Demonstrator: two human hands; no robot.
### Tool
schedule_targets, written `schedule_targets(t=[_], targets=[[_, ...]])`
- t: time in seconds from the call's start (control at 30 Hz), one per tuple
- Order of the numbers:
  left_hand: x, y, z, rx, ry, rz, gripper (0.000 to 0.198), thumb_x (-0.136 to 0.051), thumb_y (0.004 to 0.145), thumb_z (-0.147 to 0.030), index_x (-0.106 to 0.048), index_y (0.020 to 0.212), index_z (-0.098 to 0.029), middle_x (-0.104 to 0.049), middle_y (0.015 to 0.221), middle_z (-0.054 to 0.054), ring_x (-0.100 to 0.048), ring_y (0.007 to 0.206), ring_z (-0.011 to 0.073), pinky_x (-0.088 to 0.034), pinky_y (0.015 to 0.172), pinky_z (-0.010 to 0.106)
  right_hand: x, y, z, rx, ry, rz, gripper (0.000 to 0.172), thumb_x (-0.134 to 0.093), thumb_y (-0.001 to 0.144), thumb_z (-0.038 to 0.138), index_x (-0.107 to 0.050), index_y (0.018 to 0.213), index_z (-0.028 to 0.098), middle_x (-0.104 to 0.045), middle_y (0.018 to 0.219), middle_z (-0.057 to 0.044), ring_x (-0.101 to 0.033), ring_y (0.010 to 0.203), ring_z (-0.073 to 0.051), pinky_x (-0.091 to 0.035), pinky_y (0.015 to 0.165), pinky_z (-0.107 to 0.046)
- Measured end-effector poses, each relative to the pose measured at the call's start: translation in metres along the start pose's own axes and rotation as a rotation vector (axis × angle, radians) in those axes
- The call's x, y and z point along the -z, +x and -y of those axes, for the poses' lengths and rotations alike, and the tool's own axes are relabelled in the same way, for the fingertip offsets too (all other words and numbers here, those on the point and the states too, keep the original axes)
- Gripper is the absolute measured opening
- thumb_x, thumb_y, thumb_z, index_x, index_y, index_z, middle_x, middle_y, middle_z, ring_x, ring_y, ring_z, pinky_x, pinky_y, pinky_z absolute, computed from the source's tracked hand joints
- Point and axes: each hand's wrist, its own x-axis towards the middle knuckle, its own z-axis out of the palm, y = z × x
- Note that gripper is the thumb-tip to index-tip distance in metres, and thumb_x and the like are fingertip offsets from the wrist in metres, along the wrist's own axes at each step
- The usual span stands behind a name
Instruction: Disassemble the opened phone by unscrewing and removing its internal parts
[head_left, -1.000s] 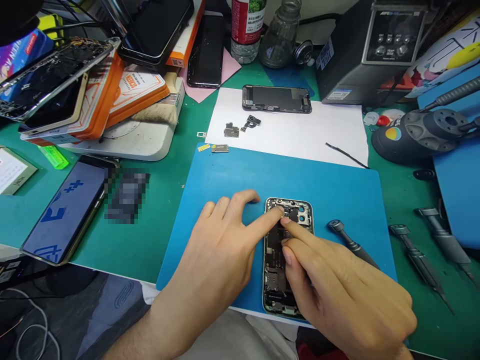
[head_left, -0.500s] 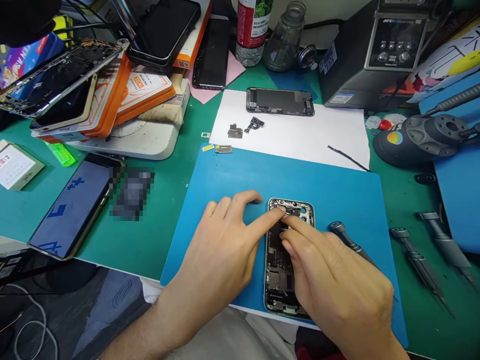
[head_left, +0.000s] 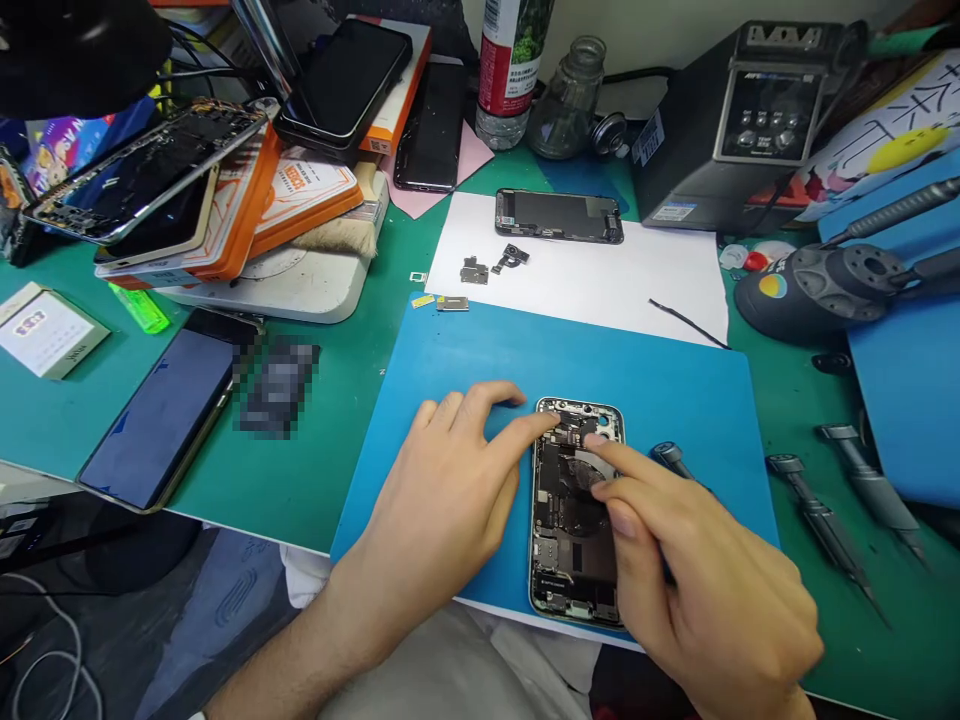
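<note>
An opened phone (head_left: 551, 500) lies face up on the blue mat (head_left: 457, 350), its inner boards, flex parts and a dark round coil showing. My left hand (head_left: 454, 480) rests at its left, with the index fingertip pressed on the parts near the upper left corner and the other fingers loosely bent. Over the right side of the phone is my right hand (head_left: 697, 560). Its index fingertip touches just below the camera holes, while the middle finger and thumb are apart with nothing visible between them. The phone's lower right edge is hidden behind this hand.
Screwdrivers (head_left: 821, 520) lie right of the phone, one partly behind my right hand. On white paper (head_left: 637, 270) are a detached screen (head_left: 559, 215), a camera module (head_left: 514, 258) and small metal plates. Another phone (head_left: 169, 410) lies left; a grey machine (head_left: 735, 120) stands behind.
My right hand has moved right and slightly down, away from my left fingertip, uncovering the coil and middle of the phone. My left index finger stays at the top. The view has shifted slightly.
</note>
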Motion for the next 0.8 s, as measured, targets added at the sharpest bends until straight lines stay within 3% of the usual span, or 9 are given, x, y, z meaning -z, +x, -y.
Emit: schedule_targets(t=[0.17,0.37,0.8], targets=[[0.0,0.0,0.0,-0.003,-0.003,-0.016,0.049,-0.045,0.112,-0.011,-0.062,0.153,-0.032,-0.062,0.152,0.008,-0.064,0.116,0.0279,-0.048,0.09,0.043,-0.004,0.008,0.002,0.067,-0.054,0.06,0.013,-0.069,0.102,0.007,-0.069,0.11,0.017,-0.084,0.127,-0.01,-0.075,0.082,-0.017,-0.051,0.07,-0.033],[-0.002,0.002,-0.004,-0.019,0.124,-0.042,0.049,-0.047,0.11,-0.01,-0.064,0.15,-0.033,-0.064,0.151,0.007,-0.062,0.105,0.0284,-0.048,0.084,0.044,-0.003,0.008,0.001,0.06,-0.024,0.074,0.015,-0.067,0.101,0.005,-0.069,0.11,0.017,-0.084,0.127,-0.011,-0.074,0.086,-0.018,-0.054,0.078,-0.033],[-0.004,0.0,-0.005,-0.027,0.18,-0.058,0.045,-0.049,0.112,-0.012,-0.063,0.15,-0.032,-0.064,0.152,0.006,-0.061,0.105,0.0266,-0.049,0.085,0.044,-0.004,0.012,0.002,0.134,-0.146,0.112,0.014,-0.066,0.103,0.007,-0.07,0.112,0.018,-0.084,0.131,-0.008,-0.067,0.08,-0.018,-0.049,0.072,-0.034]])
